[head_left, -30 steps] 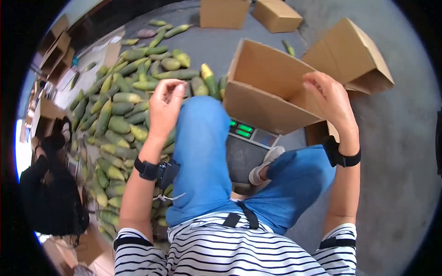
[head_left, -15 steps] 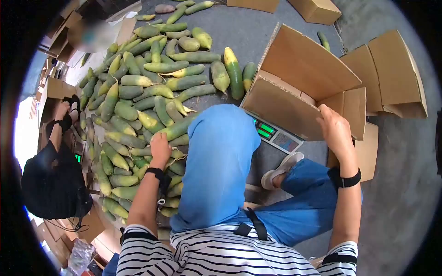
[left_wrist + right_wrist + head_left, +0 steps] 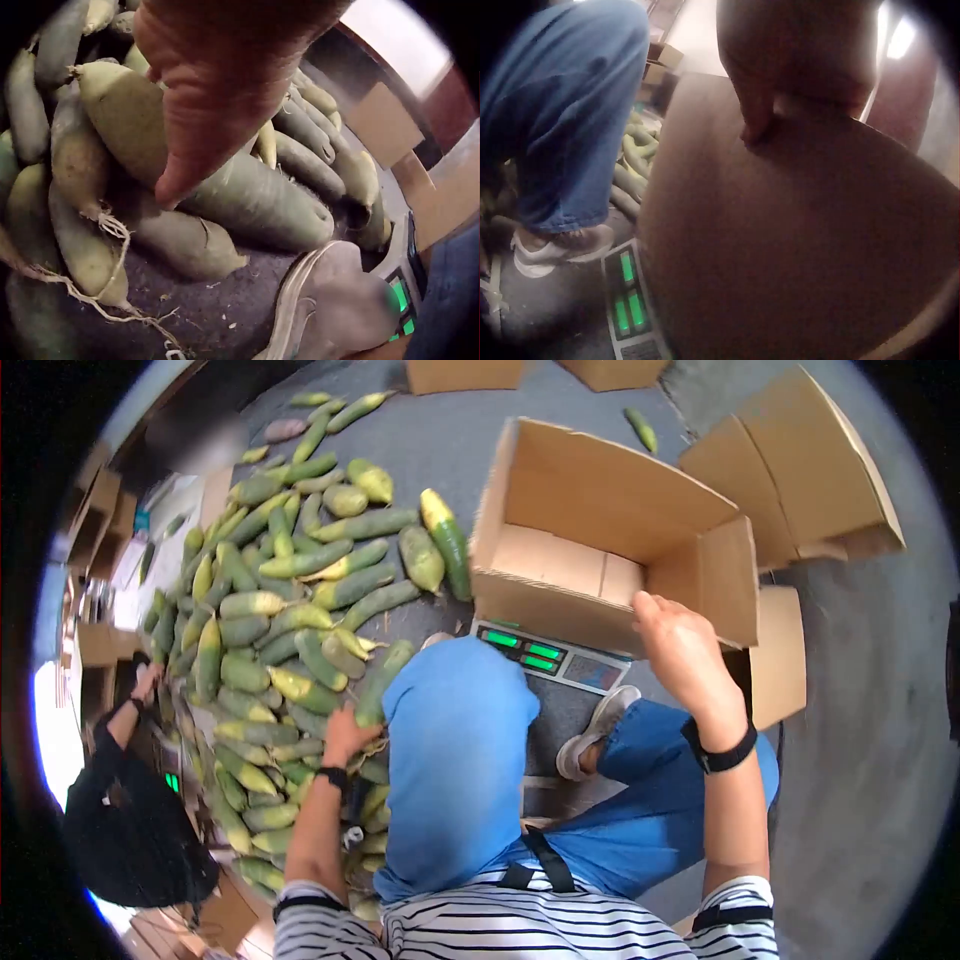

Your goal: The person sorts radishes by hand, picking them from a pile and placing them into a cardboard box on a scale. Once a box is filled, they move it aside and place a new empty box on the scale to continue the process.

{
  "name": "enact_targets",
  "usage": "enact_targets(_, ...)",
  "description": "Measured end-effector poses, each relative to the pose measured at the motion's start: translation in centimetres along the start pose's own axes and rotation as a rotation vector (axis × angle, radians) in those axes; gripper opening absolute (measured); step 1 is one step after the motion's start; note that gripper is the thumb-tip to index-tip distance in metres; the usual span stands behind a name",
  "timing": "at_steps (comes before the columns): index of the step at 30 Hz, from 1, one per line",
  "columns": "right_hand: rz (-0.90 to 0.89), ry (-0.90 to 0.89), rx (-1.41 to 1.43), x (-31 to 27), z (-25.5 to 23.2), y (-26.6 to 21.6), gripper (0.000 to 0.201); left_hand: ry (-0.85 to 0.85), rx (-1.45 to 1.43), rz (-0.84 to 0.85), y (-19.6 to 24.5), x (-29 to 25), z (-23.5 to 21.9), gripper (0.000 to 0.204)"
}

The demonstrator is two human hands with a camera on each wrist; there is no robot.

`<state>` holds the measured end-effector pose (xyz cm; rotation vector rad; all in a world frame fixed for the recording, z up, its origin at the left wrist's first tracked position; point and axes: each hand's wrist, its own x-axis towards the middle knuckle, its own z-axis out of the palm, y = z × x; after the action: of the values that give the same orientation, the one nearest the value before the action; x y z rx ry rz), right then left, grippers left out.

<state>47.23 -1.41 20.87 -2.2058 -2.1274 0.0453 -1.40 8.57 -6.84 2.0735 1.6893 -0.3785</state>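
Note:
My left hand (image 3: 350,735) grips one end of a long green radish (image 3: 384,682) at the near edge of the radish pile (image 3: 250,630). In the left wrist view the thumb of that hand (image 3: 217,90) lies across the thick radish (image 3: 262,204), its fingers hidden behind. An open cardboard box (image 3: 560,605) stands on a scale (image 3: 590,671) with lit green digits. My right hand (image 3: 685,655) holds the top edge of the box's near wall; in the right wrist view its thumb presses the outer face of the box (image 3: 795,240).
More cardboard boxes stand at the right (image 3: 830,470) and the top (image 3: 465,374). A lone radish (image 3: 640,429) lies behind the box. A person in black (image 3: 135,820) reaches into the pile's left side. My bent knee (image 3: 460,690) is between my hands.
My left hand has come down from above my knee to the pile and taken hold of a radish. My right hand has lowered to the box's near edge.

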Motion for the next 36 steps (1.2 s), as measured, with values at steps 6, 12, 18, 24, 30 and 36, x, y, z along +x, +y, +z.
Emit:
enact_targets(6, 0.000, 0.100, 0.057, -0.5, 1.5, 0.1, 0.012, -0.091, -0.961, -0.216, 3.5, -5.4, -2.5, 0.042)
enact_targets(12, 0.016, 0.097, 0.023, -1.1, 1.4, -0.7, 0.012, 0.490, -0.490, 0.305, 11.5, -7.6, -17.7, 0.050)
enact_targets(18, -0.014, 0.096, 0.029, -1.5, 1.6, -0.5, 0.011, 0.540, -0.089, 0.805, 26.0, -7.0, -31.1, 0.057)
enact_targets(24, 0.009, 0.064, -0.028, -1.5, 1.4, -0.9, 0.013, -0.080, 0.353, 1.039, 39.9, 0.9, -29.8, 0.053)
enact_targets(30, -0.057, 0.161, -0.105, -1.6, 2.0, -0.3, 0.006, -0.410, 0.401, 1.035, 43.5, 4.5, -24.4, 0.055)
enact_targets(36, -0.004, -0.032, -0.027, -1.5, 0.5, -0.5, 0.024, -0.103, -0.262, 1.027, 36.8, 2.4, -30.7, 0.036)
